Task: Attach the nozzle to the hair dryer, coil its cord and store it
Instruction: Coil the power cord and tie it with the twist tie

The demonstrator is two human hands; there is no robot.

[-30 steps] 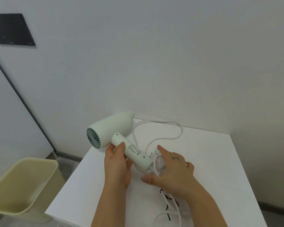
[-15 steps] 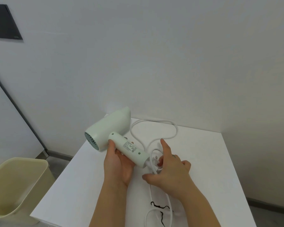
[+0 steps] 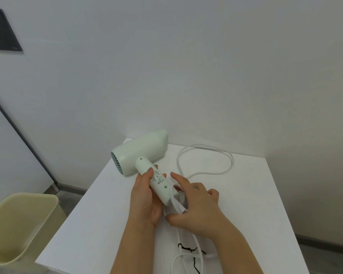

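The hair dryer (image 3: pixel 141 153), pale green, is held above the near-left part of the white table (image 3: pixel 255 204). Its rear intake grille faces left, toward the camera side. The nozzle (image 3: pixel 162 135) sits on the front end of the barrel, pointing toward the wall (image 3: pixel 186 66).

The left hand (image 3: pixel 145 198) is wrapped around the handle (image 3: pixel 156 182), thumb on the upper face. A printed rating label runs along the handle; the characters are too small to read. No brand name can be made out.

The right hand (image 3: pixel 196 206) is at the base of the handle, thumb and fingers closed around a bundle of the white cord (image 3: pixel 206 161) where it leaves the handle; the index finger is extended.

Beyond the hands, the cord forms one open loop lying flat on the table. A further length runs toward the near edge, below the right wrist, beside a thin black tie (image 3: pixel 188 249) lying on the surface.

A beige bin (image 3: pixel 18 224) stands on the floor left of the table. A dark panel (image 3: pixel 2 32) is mounted on the wall, upper left.
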